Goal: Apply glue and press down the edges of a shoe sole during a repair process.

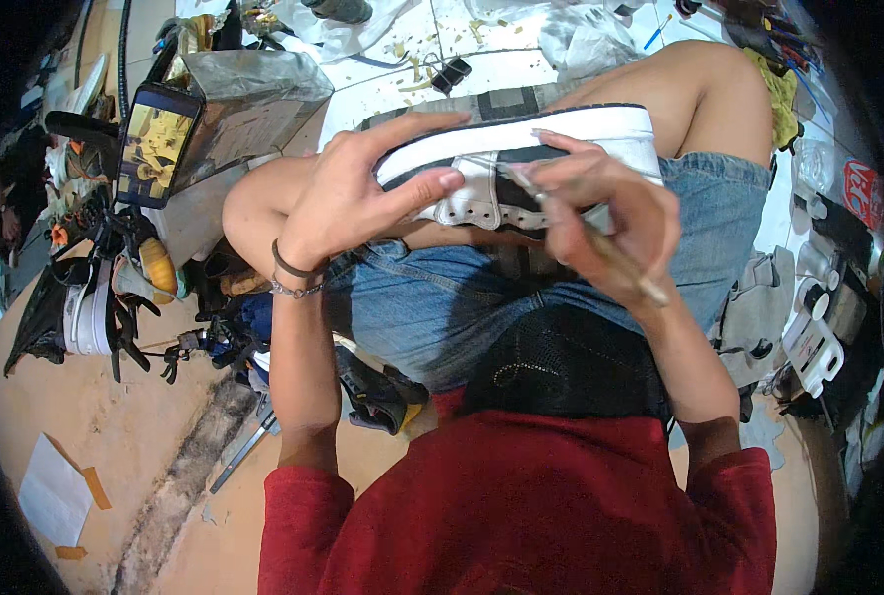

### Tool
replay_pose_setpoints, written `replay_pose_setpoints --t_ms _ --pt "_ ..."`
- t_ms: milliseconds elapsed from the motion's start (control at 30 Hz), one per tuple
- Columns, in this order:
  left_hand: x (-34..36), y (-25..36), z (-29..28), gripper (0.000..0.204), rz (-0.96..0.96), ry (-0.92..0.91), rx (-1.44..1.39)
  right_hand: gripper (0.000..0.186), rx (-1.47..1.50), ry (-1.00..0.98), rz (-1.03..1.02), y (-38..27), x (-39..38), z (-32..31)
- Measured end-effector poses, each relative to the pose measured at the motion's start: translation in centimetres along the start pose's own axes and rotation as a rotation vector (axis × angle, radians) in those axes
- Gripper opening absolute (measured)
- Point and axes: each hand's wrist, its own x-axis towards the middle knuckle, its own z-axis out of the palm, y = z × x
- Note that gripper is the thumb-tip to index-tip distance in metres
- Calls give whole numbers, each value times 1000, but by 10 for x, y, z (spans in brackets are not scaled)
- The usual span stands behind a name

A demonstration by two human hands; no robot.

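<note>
A black and white sneaker [479, 188] lies tilted on its side across my lap, its white sole edge turned up and away from me. My left hand [348, 183] is closed around the left end of the shoe, thumb on the upper near the eyelets and fingers over the sole. In my right hand [615, 203] is a slim tool with a pale wooden handle [628, 263], held over the shoe's dark side panel. Motion blur smears this hand, and the tool's tip cannot be made out. A row of eyelets shows along the near edge of the upper.
To the left, a phone [159, 144] stands propped against a grey box-like object [248, 99]. Several shoes, one a white-soled sneaker [87, 312], are piled below it. A black clip-like object [451, 74] lies among scraps on the tiles. Clutter and a red-labelled package [863, 193] line the right.
</note>
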Motion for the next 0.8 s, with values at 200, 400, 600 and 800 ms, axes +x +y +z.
replay_pose_setpoints --t_ms 200,400,600,800 --pt "-1 4 6 30 17 73 93 20 490 201 479 -23 12 -13" --pt "7 22 19 32 -1 170 312 12 692 205 428 -16 5 -20" --pt "10 21 26 24 168 372 -175 13 766 250 468 -21 12 -19" --pt "-3 50 24 19 216 295 -225 17 367 152 336 -35 32 -12"
